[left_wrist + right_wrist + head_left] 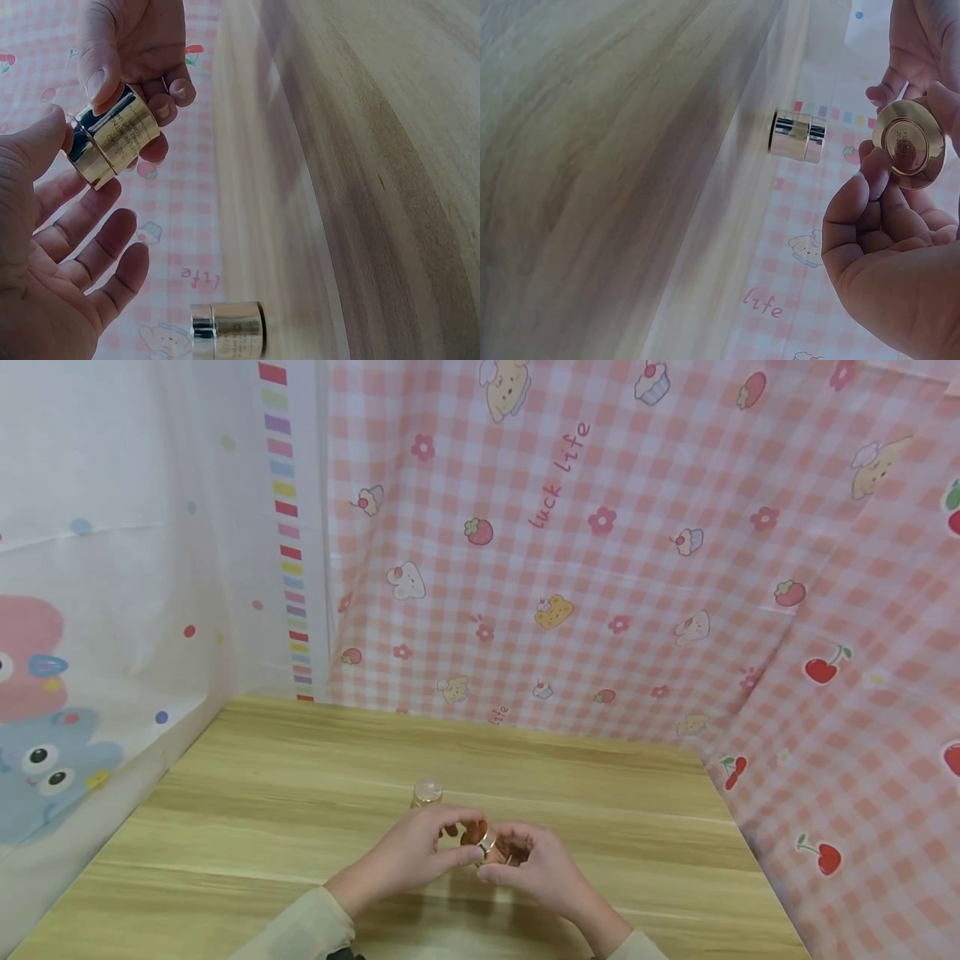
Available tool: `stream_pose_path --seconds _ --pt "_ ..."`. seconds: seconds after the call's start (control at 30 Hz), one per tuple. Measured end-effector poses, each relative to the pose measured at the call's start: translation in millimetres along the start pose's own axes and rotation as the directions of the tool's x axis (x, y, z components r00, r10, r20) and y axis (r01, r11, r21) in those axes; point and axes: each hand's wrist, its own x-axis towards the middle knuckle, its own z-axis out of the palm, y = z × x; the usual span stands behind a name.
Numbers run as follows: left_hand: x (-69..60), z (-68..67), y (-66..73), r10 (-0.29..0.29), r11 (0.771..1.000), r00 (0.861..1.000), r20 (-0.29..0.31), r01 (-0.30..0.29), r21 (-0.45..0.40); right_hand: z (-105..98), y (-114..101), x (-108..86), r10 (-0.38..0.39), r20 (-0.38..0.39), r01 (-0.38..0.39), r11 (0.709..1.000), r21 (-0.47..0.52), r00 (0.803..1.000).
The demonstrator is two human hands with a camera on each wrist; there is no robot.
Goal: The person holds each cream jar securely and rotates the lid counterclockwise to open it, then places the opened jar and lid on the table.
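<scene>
Both hands hold a small shiny gold cosmetic jar point(487, 842) between them, tilted and raised over the table. My left hand point(420, 850) pinches its narrower lid end between thumb and fingers; the other fingers are spread loosely. On the opposite end, my right hand point(546, 870) grips the printed body point(133, 127) with thumb and fingers. The right wrist view shows the jar's round base point(909, 146), with small stamped marks. A second, similar gold jar point(428, 792) stands upright on the table, just beyond the left hand, its pale domed top facing up.
A light wood-grain table point(285, 793) lies under the hands. Behind it hangs a pink checked cloth point(510, 568), which continues along the right side. A white printed curtain point(112, 610) borders the left.
</scene>
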Motion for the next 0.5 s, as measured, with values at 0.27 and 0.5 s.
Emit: stream_pose_path --seconds 0.27,0.5 --pt "2.8 2.5 -1.3 0.086 0.996 0.996 -0.003 -0.086 0.027 2.5 1.4 -0.4 -0.054 0.001 0.054 0.997 -0.052 0.999" --pt "-1.0 0.9 1.7 0.074 0.991 0.997 0.010 -0.074 0.113 6.7 0.9 -0.8 -0.101 -0.017 0.099 0.991 -0.085 0.995"
